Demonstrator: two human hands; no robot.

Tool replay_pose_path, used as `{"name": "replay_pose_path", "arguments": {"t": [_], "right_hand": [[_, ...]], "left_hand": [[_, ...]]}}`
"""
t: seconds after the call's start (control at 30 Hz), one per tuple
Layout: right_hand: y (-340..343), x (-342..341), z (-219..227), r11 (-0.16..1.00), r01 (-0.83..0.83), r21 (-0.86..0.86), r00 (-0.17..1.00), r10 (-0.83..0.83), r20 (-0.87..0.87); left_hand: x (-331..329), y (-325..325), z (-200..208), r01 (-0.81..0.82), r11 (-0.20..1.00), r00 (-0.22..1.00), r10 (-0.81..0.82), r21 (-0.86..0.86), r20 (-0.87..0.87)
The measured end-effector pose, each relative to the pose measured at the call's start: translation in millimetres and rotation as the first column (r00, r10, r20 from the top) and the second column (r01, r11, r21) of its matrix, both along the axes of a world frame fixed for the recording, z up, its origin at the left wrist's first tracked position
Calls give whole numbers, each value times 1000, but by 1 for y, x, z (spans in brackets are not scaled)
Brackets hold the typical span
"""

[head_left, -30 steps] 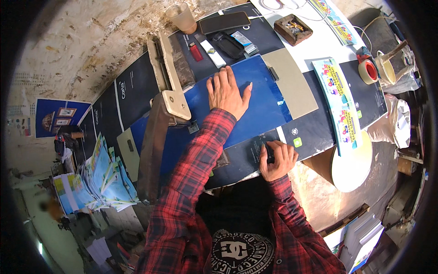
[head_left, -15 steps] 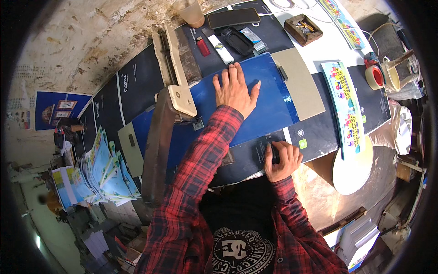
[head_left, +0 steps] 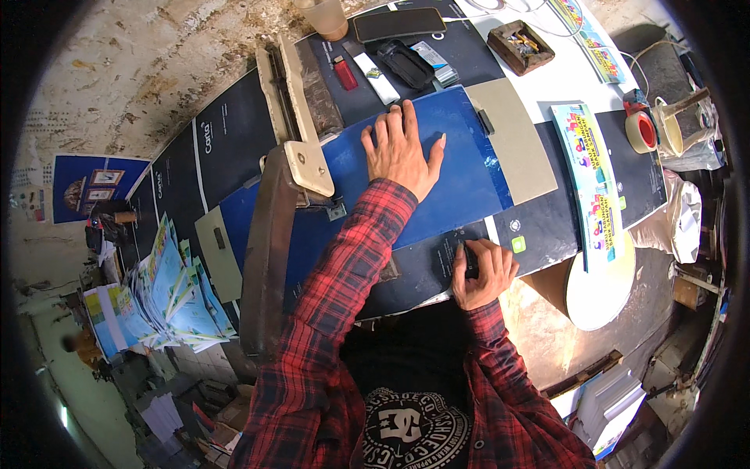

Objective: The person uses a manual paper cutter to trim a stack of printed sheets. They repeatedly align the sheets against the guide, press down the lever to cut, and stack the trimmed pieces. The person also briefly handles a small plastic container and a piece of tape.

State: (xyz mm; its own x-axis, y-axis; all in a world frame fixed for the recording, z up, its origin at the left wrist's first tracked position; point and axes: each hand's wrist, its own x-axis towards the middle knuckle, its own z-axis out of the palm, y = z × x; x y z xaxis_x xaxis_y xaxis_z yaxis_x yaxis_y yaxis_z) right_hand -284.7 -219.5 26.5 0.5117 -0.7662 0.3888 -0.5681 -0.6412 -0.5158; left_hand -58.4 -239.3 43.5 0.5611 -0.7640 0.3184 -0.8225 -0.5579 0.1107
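Observation:
My left hand (head_left: 400, 152) lies flat, fingers spread, on a glossy blue sheet (head_left: 461, 156). That sheet passes beneath a large heavy-duty stapler-like tool (head_left: 311, 168) with a cream body and a long brown arm, left of my hand. Grey-beige boards with dark clips, one a board (head_left: 512, 141) on the right, stick out at both ends of the sheet. At the table's front edge my right hand (head_left: 486, 273) is curled, thumb and fingers around something dark that they mostly hide. A small dark flat item (head_left: 447, 254) sits beside its thumb.
Behind the sheet lie a phone (head_left: 398, 25), a black tray (head_left: 406, 64), a red lighter-like piece (head_left: 344, 73) and a plastic cup (head_left: 322, 19). An ashtray box (head_left: 520, 47), colourful printed strips (head_left: 587, 184) and tape rolls (head_left: 641, 131) are right. Printed papers (head_left: 172, 297) fan out left.
Both hands stay in nearly the same places. The stapler-like tool and the things on the left appear slightly further left, with a small shift of the whole view.

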Motion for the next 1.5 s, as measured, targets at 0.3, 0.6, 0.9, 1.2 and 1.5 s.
{"name": "replay_pose_path", "arguments": {"t": [0.3,0.6,0.9,1.2,1.5], "right_hand": [[1,1,1,1000,2,0,1000,-2,-9],[0,1,0,1000,7,-3,1000,-7,-25],[1,-1,-2,1000,6,-13,1000,-6,-14],[4,0,2,1000,17,-25,1000,-17,13],[4,-2,-5,999,22,-38,1000,-22,2]], "left_hand": [[1,1,0,9,1000,1000,-9,-3,-13],[3,-1,-3,33,999,999,-33,0,24],[2,0,-5,34,999,999,-34,-8,8],[-12,6,-5,-48,991,998,53,-125,37],[2,9,1,-98,995,995,98,-12,4]]}}
